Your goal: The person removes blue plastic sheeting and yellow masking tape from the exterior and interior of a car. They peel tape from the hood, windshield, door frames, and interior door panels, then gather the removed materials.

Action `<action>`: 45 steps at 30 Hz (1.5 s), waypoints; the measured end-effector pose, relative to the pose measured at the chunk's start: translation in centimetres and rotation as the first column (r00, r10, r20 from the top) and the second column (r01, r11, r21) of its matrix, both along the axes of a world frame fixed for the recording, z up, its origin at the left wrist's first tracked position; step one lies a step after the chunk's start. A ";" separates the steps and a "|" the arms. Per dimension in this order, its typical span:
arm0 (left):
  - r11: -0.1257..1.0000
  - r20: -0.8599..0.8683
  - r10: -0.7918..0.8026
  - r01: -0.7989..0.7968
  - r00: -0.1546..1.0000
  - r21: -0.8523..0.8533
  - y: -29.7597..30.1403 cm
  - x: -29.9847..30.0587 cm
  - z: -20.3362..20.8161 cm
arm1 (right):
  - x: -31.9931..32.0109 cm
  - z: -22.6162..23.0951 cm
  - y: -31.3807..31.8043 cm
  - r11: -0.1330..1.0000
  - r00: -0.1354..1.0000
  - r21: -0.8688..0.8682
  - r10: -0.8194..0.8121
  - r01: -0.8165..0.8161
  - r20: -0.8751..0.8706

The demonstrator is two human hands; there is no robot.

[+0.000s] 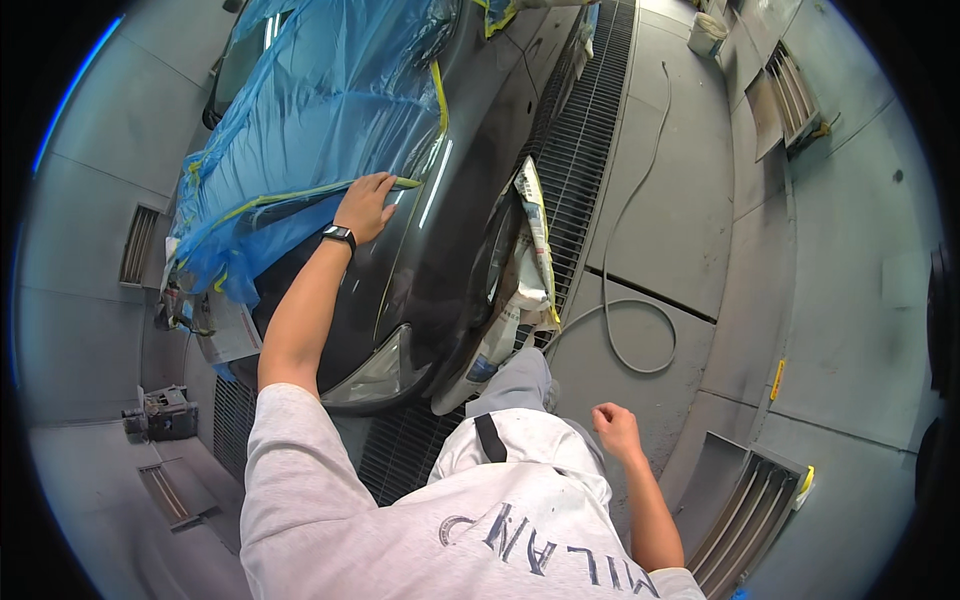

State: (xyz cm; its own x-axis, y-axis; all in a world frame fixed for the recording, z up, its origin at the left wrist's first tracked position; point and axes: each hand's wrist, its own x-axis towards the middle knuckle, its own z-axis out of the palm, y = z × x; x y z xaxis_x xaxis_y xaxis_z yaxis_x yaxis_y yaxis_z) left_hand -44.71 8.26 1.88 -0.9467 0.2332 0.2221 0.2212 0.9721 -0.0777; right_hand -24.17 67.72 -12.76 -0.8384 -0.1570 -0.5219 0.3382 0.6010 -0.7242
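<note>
My left hand, with a black watch at its wrist, rests on the dark grey hood of a car. Its fingers lie at the yellow-green masking tape that edges a blue plastic film; thumb and fingertips are apart. Loosely curled, my right hand hangs beside my body over the floor, and nothing shows in it. A clear headlight sits at the near corner of the car. Printed masking paper with yellow tape hangs along the car's right side.
A grey hose loops over the floor to the right. Floor grating runs alongside the car. Louvred vents line the walls, a whitish bucket stands far right, and a grey box-like device is at left.
</note>
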 end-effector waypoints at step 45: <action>0.965 -0.329 0.095 -0.168 0.940 -0.202 -3.8 -12.6 23.2 | -35.8 0.4 0.8 0.895 0.920 0.218 0.388 -0.390 0.050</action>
State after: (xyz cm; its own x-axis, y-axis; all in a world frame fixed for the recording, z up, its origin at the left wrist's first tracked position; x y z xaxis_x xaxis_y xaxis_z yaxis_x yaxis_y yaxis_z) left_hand -57.29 4.48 25.11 -0.8626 0.1892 0.4691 0.0209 0.9400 -0.3406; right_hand -59.93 68.52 -12.35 -0.7309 -0.3512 -0.5852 0.0483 0.8286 -0.5577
